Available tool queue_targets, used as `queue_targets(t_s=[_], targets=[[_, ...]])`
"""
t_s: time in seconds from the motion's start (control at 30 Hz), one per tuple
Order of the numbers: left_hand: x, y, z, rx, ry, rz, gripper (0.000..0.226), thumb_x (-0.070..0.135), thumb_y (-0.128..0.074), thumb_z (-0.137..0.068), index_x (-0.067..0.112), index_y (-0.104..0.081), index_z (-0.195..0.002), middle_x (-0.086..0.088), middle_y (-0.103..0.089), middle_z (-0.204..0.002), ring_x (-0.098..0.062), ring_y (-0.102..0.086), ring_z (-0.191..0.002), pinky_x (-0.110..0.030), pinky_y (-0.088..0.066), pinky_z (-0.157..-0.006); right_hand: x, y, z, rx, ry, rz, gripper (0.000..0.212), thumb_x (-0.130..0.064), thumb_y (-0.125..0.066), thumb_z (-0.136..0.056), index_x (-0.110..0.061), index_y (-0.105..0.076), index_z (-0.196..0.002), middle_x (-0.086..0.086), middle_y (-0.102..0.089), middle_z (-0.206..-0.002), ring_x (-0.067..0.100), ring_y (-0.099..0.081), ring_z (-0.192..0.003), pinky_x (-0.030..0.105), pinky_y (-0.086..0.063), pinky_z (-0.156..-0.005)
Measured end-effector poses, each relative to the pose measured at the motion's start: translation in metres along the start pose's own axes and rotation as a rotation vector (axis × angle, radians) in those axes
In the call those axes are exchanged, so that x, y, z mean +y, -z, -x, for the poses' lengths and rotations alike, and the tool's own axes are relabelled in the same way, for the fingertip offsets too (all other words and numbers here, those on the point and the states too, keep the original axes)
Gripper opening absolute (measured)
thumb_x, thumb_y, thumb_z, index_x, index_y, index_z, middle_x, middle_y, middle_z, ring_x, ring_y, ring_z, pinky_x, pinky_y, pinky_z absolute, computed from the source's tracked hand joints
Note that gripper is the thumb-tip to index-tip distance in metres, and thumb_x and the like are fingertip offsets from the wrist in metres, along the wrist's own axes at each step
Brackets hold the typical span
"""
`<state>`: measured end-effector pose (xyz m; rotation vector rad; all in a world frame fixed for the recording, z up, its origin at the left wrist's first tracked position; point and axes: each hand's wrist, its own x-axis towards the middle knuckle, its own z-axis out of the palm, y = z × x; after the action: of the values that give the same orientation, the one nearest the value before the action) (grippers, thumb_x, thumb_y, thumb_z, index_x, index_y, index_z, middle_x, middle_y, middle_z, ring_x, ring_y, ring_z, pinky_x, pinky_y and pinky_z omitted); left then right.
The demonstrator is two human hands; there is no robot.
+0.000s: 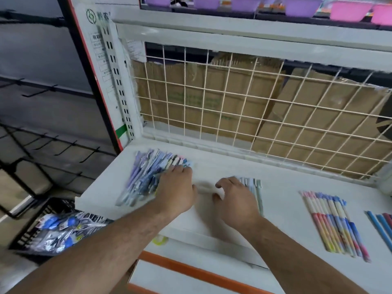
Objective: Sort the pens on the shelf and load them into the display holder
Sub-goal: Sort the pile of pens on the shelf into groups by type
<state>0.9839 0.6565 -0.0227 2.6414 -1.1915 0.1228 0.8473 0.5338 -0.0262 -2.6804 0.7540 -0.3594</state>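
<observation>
The sorting is partly done, and the loading looks not yet begun. On the white shelf (286, 198) three groups already lie in order. A neat row of pink-and-blue pens (334, 223) sits at the right of the frame. A few blue and red pens (381, 224) are cut off by the right edge. A small set of pale pens (255, 192) lies at centre.

The unsorted pile of blue and purple pens (146, 177) is still a loose heap at centre left, so most of the work is judged to remain there.

The left hand (177, 188) rests on the right side of that pile. Its fingers are close together and bent down onto the pens, but blur hides whether they grip any.

The right hand (235, 198) lies just beside it, over the pale set. Its thumb and forefinger are spread and curved with nothing between them, and the other fingers rest across the pale pens.

No display holder can be made out for certain, so no pen can be counted as loaded.

A black crate (31, 225) of packets sits at lower left, below the shelf.
</observation>
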Motion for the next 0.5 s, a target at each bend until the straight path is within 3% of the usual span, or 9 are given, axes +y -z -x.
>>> queue_targets(t_s=[0.1,0.2,0.37,0.5], targets=[[-0.025,0.0,-0.013,-0.088,0.007,-0.167,0.055,0.049,-0.053,-0.089,0.015,-0.048,-0.132,-0.006,-0.052,-0.133,-0.029,-0.04,-0.126,-0.044,-0.034,-0.1,-0.015,-0.011,-0.007,0.024,-0.035,0.0,0.03,-0.033,-0.059,-0.092,-0.022,-0.066,-0.12,-0.001,-0.061,-0.124,0.021,-0.064,-0.106,0.033,-0.051,-0.086],[-0.038,-0.003,-0.022,-0.112,-0.015,-0.256,0.053,0.053,-0.055,-0.088,0.015,-0.052,-0.125,-0.007,-0.056,-0.127,-0.029,-0.043,-0.122,-0.044,-0.033,-0.098,-0.025,-0.019,-0.007,0.043,-0.072,-0.007,0.029,-0.031,-0.06,-0.091,-0.023,-0.067,-0.118,-0.002,-0.062,-0.121,0.022,-0.067,-0.095,0.034,-0.053,-0.079],[-0.039,-0.008,-0.032,-0.071,-0.079,-0.246,0.039,0.046,-0.059,-0.085,0.016,-0.059,-0.109,-0.007,-0.064,-0.111,-0.028,-0.051,-0.11,-0.039,-0.038,-0.089,-0.025,-0.023,-0.008,0.041,-0.132,0.004,0.026,-0.03,-0.061,-0.091,-0.022,-0.068,-0.114,-0.003,-0.063,-0.115,0.02,-0.068,-0.088,0.031,-0.052,-0.073],[-0.036,-0.01,-0.039,-0.079,-0.056,-0.211,0.037,0.04,-0.063,-0.083,0.013,-0.06,-0.109,-0.008,-0.068,-0.105,-0.027,-0.06,-0.102,-0.033,-0.045,-0.083,-0.022,-0.02,-0.01,0.035,-0.158,-0.004,0.024,-0.031,-0.062,-0.09,-0.023,-0.068,-0.112,-0.005,-0.064,-0.114,0.019,-0.068,-0.084,0.033,-0.053,-0.076]])
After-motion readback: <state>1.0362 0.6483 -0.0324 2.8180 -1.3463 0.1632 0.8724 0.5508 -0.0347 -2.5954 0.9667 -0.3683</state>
